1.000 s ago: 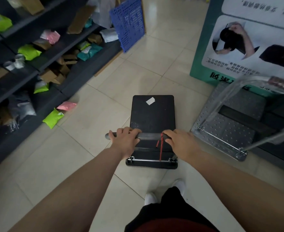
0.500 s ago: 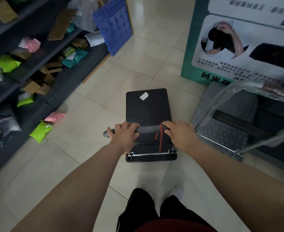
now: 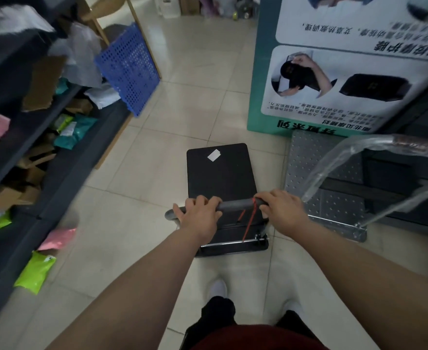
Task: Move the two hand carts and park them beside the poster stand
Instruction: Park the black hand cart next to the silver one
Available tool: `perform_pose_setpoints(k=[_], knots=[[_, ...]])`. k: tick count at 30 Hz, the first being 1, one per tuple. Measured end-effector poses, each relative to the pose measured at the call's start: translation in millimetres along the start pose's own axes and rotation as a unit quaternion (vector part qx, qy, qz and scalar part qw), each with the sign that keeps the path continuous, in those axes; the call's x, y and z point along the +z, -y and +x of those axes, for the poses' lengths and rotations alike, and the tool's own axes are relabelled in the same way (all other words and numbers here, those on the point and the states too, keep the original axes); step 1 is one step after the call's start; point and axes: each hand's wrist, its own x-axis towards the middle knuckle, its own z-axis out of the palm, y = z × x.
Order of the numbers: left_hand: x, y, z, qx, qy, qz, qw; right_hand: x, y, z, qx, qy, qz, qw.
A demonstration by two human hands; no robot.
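Observation:
A small black hand cart [image 3: 220,178] with a white sticker on its deck stands on the tiled floor in front of me. Both hands grip its grey handle bar [image 3: 235,205]: my left hand [image 3: 199,215] near the left end, my right hand [image 3: 281,209] near the right end beside a red cord. Directly to its right stands a silver perforated hand cart [image 3: 306,173] with a plastic-wrapped handle, its front against the teal poster stand [image 3: 334,79]. The black cart's front edge lies a little short of the stand's base.
Dark shelving [image 3: 18,137] with cartons and coloured parcels runs along the left. A blue perforated panel [image 3: 129,69] leans at its far end. Green and pink parcels [image 3: 35,271] lie on the floor by the shelf. My white shoes show at the bottom.
The black cart has rolled forward along the aisle with both hands on its bar. The poster stand and silver cart are now closer, and the shelf parcels have slid back past me.

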Motion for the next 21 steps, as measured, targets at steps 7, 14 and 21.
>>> perform_pose_setpoints(k=[7, 14, 21], knots=[[-18.5, 18.3, 40.8, 0.030, 0.006, 0.025, 0.999, 0.1, 18.1, 27.3, 0.051, -0.013, 0.027, 0.998], [-30.3, -7.0, 76.7, 0.052, 0.023, 0.042, 0.997, -13.8, -4.4, 46.9, 0.080, -0.029, 0.041, 0.996], [-40.4, -48.8, 98.3, 0.061, 0.047, 0.044, 0.996, -34.6, -43.8, 58.6, 0.090, -0.011, 0.062, 0.994]])
